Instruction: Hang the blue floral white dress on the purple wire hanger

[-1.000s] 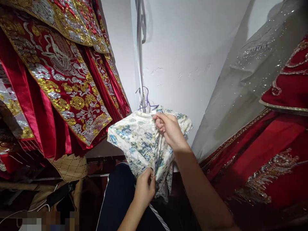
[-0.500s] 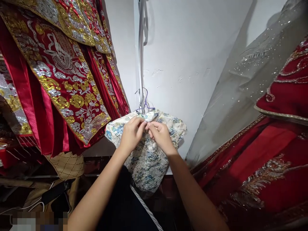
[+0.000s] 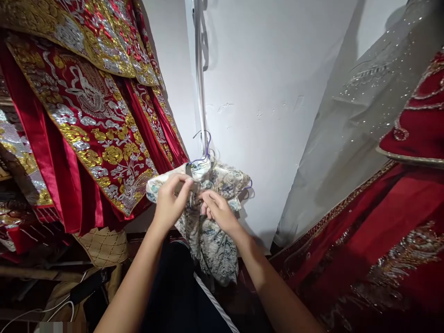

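A small cream garment with a blue floral print (image 3: 215, 245) hangs on a thin purple wire hanger (image 3: 205, 147) against the white wall. My left hand (image 3: 169, 203) pinches the cloth near the collar on the left side. My right hand (image 3: 218, 212) grips the front of the same garment just below the collar, a little lower than the left. Both hands are close together, nearly touching. The hanger's right end pokes out of the sleeve.
Red robes with gold and silver embroidery (image 3: 90, 120) hang at the left. A red embroidered gown (image 3: 388, 231) and a sheer sequinned veil (image 3: 357, 111) fill the right. A white strap or rail (image 3: 199, 74) runs down the wall. Dark trousers with a white stripe (image 3: 180, 296) are below.
My left hand rose from the garment's hem to the collar beside my right hand. Since then the garment has bunched up and turned, and my right hand has dropped slightly.
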`<state>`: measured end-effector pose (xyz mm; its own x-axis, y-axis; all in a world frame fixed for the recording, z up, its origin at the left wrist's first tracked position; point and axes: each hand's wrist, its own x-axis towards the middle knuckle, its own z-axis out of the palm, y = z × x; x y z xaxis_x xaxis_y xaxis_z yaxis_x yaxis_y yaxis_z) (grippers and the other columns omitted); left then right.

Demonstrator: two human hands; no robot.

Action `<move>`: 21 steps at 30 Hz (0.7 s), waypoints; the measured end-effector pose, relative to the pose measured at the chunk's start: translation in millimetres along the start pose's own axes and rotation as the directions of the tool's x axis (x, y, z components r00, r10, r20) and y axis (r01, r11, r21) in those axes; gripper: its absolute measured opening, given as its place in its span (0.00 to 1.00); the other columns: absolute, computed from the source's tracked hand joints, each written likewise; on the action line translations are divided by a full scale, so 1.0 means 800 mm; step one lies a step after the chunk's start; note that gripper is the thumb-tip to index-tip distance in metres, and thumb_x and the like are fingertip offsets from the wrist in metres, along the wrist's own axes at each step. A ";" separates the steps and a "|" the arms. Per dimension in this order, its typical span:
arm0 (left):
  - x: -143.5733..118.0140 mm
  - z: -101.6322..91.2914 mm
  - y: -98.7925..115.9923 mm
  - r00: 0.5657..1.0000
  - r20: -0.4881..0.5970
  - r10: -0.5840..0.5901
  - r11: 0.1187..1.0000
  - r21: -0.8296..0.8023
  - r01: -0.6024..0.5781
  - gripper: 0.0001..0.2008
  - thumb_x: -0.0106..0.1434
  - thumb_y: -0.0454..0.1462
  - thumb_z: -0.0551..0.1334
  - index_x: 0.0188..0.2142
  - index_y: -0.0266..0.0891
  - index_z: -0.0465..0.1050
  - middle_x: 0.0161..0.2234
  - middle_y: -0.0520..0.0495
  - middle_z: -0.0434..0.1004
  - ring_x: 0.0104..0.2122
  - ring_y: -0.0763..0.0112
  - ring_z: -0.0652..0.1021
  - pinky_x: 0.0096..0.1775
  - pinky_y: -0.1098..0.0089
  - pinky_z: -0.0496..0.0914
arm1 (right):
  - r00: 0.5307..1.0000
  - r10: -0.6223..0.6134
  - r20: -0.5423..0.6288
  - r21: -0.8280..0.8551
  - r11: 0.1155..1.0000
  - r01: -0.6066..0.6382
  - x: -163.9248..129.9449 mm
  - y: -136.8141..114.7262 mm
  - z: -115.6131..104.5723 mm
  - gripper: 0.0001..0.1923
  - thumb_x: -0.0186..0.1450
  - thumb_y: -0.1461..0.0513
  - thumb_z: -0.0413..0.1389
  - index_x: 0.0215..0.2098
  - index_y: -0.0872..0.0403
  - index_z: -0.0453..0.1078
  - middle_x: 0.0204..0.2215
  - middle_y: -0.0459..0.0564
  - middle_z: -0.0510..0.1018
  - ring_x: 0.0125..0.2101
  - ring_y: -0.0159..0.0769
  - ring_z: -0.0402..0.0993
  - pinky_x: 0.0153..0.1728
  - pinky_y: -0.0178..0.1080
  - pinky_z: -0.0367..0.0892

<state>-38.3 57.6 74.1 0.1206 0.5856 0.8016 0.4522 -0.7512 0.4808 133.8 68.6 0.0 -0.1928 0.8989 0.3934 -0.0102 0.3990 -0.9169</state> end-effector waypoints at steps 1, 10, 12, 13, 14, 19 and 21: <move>-0.005 0.005 0.005 0.999 0.047 0.018 1.000 0.008 -0.019 0.07 0.69 0.39 0.59 0.37 0.39 0.73 0.36 0.48 0.77 0.40 0.67 0.76 0.45 0.67 0.68 | 0.999 -0.035 -0.011 0.014 0.999 0.035 0.005 -0.009 0.004 0.17 0.69 0.47 0.49 0.35 0.52 0.66 0.22 0.42 0.72 0.19 0.29 0.62 0.22 0.33 0.57; -0.005 0.011 0.016 0.986 -0.161 -0.039 0.999 0.003 0.040 0.08 0.69 0.40 0.59 0.37 0.39 0.73 0.37 0.48 0.77 0.40 0.67 0.76 0.45 0.68 0.67 | 0.996 -0.063 -0.066 -0.083 0.995 0.057 0.003 -0.009 -0.007 0.17 0.67 0.55 0.54 0.23 0.54 0.69 0.16 0.42 0.68 0.19 0.30 0.61 0.23 0.34 0.55; 0.005 -0.005 -0.002 0.956 -0.273 -0.105 0.994 -0.064 0.091 0.09 0.68 0.41 0.60 0.38 0.39 0.75 0.36 0.49 0.77 0.39 0.68 0.76 0.44 0.70 0.68 | 0.996 0.006 -0.086 -0.054 0.998 -0.011 -0.004 0.009 -0.009 0.18 0.65 0.55 0.55 0.20 0.54 0.69 0.14 0.43 0.67 0.18 0.30 0.61 0.23 0.35 0.54; 0.009 -0.014 -0.018 0.931 -0.334 -0.148 0.987 -0.109 0.117 0.09 0.67 0.42 0.61 0.38 0.39 0.75 0.36 0.49 0.77 0.38 0.69 0.76 0.43 0.70 0.68 | 0.996 0.038 -0.083 -0.024 0.999 -0.040 -0.007 0.017 -0.008 0.18 0.65 0.56 0.55 0.19 0.54 0.68 0.14 0.43 0.67 0.18 0.30 0.60 0.23 0.35 0.54; 0.012 -0.023 -0.036 0.893 -0.400 -0.206 0.974 -0.173 0.147 0.10 0.65 0.43 0.62 0.38 0.38 0.75 0.35 0.49 0.77 0.37 0.70 0.76 0.42 0.71 0.68 | 0.995 0.062 -0.073 0.007 0.998 -0.061 -0.011 0.023 -0.007 0.18 0.64 0.56 0.55 0.18 0.53 0.68 0.13 0.42 0.66 0.17 0.30 0.60 0.23 0.35 0.53; -0.036 -0.019 -0.121 0.486 -0.291 -0.824 0.508 -0.760 0.405 0.11 0.60 0.44 0.64 0.32 0.38 0.71 0.29 0.53 0.74 0.30 0.75 0.73 0.38 0.73 0.68 | 0.991 0.108 -0.084 0.136 0.986 -0.096 -0.037 0.032 0.007 0.18 0.64 0.58 0.55 0.17 0.53 0.67 0.12 0.42 0.64 0.16 0.30 0.57 0.22 0.36 0.49; -0.086 0.017 -0.130 0.462 -0.187 -0.867 0.424 -0.765 0.485 0.13 0.57 0.45 0.65 0.29 0.37 0.70 0.26 0.53 0.73 0.27 0.74 0.73 0.36 0.72 0.68 | 0.978 0.154 -0.142 0.198 0.972 -0.125 -0.058 0.037 0.012 0.18 0.64 0.58 0.55 0.18 0.53 0.67 0.12 0.42 0.63 0.16 0.29 0.56 0.22 0.36 0.48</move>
<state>-81.7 99.3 -36.1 -0.5011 0.8651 0.0203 -0.4258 -0.2669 0.8646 133.1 37.2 -46.1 -0.0510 0.9662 0.2528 -0.1803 0.2401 -0.9539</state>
